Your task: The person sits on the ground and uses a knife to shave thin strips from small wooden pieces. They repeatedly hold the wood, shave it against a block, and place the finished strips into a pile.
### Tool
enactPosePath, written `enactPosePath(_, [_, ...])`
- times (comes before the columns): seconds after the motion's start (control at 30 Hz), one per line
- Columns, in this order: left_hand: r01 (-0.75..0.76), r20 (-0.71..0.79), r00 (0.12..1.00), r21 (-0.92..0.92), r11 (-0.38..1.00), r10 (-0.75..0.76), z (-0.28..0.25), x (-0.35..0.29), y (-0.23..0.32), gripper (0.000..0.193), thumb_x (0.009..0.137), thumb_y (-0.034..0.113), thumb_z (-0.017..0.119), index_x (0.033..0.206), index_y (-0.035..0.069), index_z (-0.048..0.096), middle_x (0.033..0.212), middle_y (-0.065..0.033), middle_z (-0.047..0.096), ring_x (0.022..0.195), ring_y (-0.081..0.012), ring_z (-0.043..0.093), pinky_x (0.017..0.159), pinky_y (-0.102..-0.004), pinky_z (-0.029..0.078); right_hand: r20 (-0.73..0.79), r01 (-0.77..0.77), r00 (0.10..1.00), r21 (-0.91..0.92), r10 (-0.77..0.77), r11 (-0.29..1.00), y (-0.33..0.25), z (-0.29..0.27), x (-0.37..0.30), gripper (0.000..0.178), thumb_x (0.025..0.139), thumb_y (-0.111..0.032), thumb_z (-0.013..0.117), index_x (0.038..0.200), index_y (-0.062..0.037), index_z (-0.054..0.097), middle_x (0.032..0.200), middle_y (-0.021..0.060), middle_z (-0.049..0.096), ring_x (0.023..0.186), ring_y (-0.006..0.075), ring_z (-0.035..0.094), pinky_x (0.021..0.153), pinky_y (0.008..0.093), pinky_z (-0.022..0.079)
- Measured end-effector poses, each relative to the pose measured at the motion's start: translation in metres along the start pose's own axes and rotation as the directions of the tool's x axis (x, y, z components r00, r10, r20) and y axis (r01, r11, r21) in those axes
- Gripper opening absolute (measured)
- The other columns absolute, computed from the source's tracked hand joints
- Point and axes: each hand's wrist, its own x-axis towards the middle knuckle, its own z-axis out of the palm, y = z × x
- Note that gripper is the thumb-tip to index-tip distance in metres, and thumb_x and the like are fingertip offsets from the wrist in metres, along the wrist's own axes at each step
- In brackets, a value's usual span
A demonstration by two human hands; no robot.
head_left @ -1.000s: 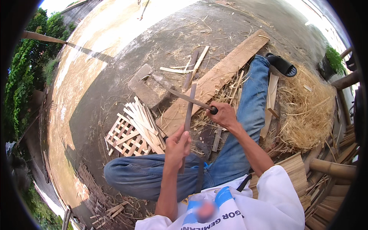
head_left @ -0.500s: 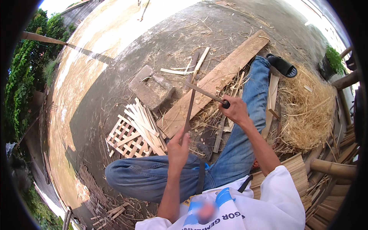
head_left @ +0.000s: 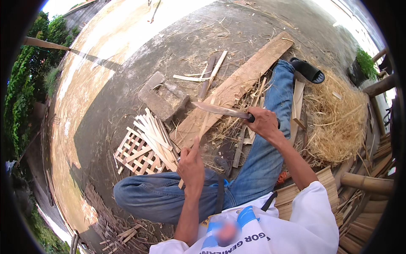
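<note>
Right hand (head_left: 264,122): wraps round a knife (head_left: 220,110), which points left. Left hand (head_left: 191,168): pinches a pale wooden strip (head_left: 205,122). Plank (head_left: 253,70): lies on the ground (head_left: 111,122) ahead.

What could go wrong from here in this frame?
The knife in the right hand crosses the thin strip in this view, beyond the bare left hand; a slip back toward the body might cut that hand. The bent left leg lies right by the pile of pale strips, so shifting it could scatter them.
</note>
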Motion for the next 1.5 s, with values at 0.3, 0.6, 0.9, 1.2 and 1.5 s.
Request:
enactPosePath(0.3, [-0.005, -0.067, 0.998, 0.110, 0.994, 0.012, 0.012, 0.027, -0.015, 0.023, 0.100, 0.024, 0.063, 0.119, 0.018, 0.075, 0.092, -0.0156, 0.062, 0.079, -0.0359, 0.067, 0.069, -0.0475, 0.050, 0.129, -0.392, 0.919, 0.371, 0.371, 0.842, 0.038, 0.030, 0.014, 0.050, 0.086, -0.040, 0.071, 0.104, 0.0056, 0.063, 0.088, 0.0248, 0.072, 0.084, 0.0393, 0.072, 0.077, 0.0470, 0.055])
enactPosePath(0.6, [0.034, 0.267, 0.951, 0.404, 0.914, -0.154, 0.017, 0.154, -0.054, 0.023, 0.094, 0.025, 0.066, 0.103, 0.009, 0.078, 0.103, -0.0212, 0.075, 0.097, -0.0398, 0.073, 0.083, -0.0479, 0.056, 0.473, -0.416, 0.874, 0.613, 0.110, 0.671, -0.042, 0.142, -0.038, 0.049, 0.103, -0.040, 0.059, 0.120, 0.0052, 0.051, 0.080, 0.0223, 0.067, 0.078, 0.0352, 0.070, 0.074, 0.0474, 0.052])
enactPosePath(0.9, [0.014, 0.397, 0.892, 0.457, 0.889, -0.218, 0.021, 0.177, -0.062, 0.027, 0.092, 0.025, 0.068, 0.116, 0.028, 0.079, 0.108, -0.0138, 0.077, 0.100, -0.0337, 0.073, 0.089, -0.0436, 0.056, 0.355, -0.262, 0.934, 0.603, 0.041, 0.754, -0.074, 0.160, -0.047, 0.049, 0.103, -0.044, 0.057, 0.108, 0.0040, 0.056, 0.081, 0.0314, 0.066, 0.082, 0.0477, 0.067, 0.075, 0.0512, 0.050])
enactPosePath(1.2, [0.033, 0.388, 0.902, 0.377, 0.926, -0.190, 0.019, 0.177, -0.075, 0.027, 0.091, 0.025, 0.070, 0.116, 0.025, 0.079, 0.106, -0.0159, 0.076, 0.098, -0.0350, 0.073, 0.087, -0.0433, 0.055, 0.313, -0.300, 0.940, 0.570, 0.135, 0.765, -0.067, 0.169, -0.049, 0.045, 0.103, -0.041, 0.058, 0.104, 0.0035, 0.055, 0.079, 0.0311, 0.066, 0.081, 0.0500, 0.067, 0.070, 0.0535, 0.051])
enactPosePath(1.5, [0.062, 0.431, 0.876, 0.343, 0.937, -0.216, 0.015, 0.175, -0.074, 0.024, 0.092, 0.022, 0.065, 0.111, 0.017, 0.080, 0.110, -0.0190, 0.075, 0.106, -0.0377, 0.071, 0.091, -0.0449, 0.055, 0.385, -0.315, 0.919, 0.580, 0.088, 0.752, -0.070, 0.158, -0.049, 0.044, 0.105, -0.041, 0.056, 0.104, 0.0034, 0.053, 0.079, 0.0324, 0.065, 0.082, 0.0509, 0.066, 0.073, 0.0542, 0.051])
